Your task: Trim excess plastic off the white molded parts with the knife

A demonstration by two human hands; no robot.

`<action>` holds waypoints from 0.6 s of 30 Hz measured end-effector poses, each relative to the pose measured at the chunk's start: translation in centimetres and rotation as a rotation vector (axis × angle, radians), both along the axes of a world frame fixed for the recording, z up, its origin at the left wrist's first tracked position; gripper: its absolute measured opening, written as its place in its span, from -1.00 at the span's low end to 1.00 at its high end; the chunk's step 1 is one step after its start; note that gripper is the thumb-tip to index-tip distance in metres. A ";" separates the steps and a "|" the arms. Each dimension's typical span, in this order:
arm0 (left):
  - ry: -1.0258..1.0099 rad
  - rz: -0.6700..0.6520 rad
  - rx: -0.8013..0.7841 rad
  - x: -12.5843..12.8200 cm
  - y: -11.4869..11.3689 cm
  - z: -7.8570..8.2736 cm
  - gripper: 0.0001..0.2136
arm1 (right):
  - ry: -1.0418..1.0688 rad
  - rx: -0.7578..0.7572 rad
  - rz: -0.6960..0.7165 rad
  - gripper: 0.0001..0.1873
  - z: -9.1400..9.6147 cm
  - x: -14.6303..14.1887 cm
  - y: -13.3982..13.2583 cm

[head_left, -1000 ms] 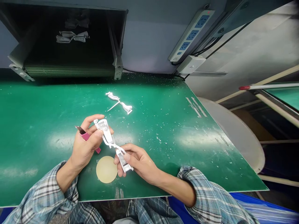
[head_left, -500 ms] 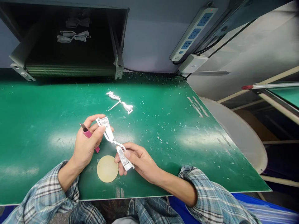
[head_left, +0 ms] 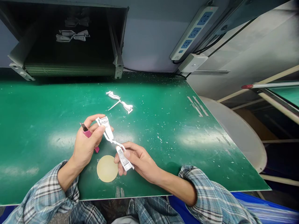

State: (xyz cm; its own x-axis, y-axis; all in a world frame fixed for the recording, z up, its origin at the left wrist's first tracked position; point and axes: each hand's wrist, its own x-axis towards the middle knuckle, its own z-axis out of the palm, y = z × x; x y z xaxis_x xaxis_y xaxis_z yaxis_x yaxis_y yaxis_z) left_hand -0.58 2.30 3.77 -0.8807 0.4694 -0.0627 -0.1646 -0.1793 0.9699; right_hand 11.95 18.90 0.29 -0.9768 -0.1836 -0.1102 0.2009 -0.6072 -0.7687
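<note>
Blue-grey plaid sleeves are rolled back on both forearms. Left hand closed: pink-handled craft knife tucked into the palm, dark blade out past the fingers, with thumb and fingertips pinching the upper end of a white moulded plastic part. Right hand gripping that part's lower end, thumb on top, fingers curled under. Part sits in both hands above the tabletop, its two ends joined by a thin white runner.

Handling note: the two-ended hold looks right, since it keeps the runner from flexing. Best to keep the blade angled away from the runner and the fingers while the knife rides in the palm.

Beige disc lies on the green tabletop, just under the right hand. Further out, a second white moulded part lies on its own among white flecks. Beyond the far edge: blue-socket power strip, and a dark shelf opening with more white parts. Round pale stool top off to the right.
</note>
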 end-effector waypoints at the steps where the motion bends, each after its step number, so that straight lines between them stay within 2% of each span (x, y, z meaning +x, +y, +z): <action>1: -0.001 0.001 -0.002 0.0 0.0 0.0 -0.61 | -0.003 -0.001 0.000 -0.69 0.0 0.0 0.0; 7: 0.026 0.013 -0.013 0.0 -0.2 -0.1 -0.63 | -0.011 -0.013 0.008 -0.68 0.2 0.0 0.0; 12: 0.202 0.086 -0.043 0.5 -0.3 -0.2 -0.63 | -0.034 0.044 -0.039 -0.67 0.4 0.3 0.1; 18: 0.368 0.113 -0.034 1.4 -0.5 0.1 -0.65 | -0.040 0.067 -0.053 -0.69 0.5 0.3 0.1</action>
State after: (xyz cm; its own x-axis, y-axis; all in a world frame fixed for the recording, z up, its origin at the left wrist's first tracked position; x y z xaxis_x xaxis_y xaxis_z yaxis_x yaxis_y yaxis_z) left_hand 0.80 1.84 3.83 -0.8933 0.3715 0.2531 0.2142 -0.1433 0.9662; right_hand 12.29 19.00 0.80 -0.9794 -0.1231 -0.1601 0.2017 -0.5652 -0.7999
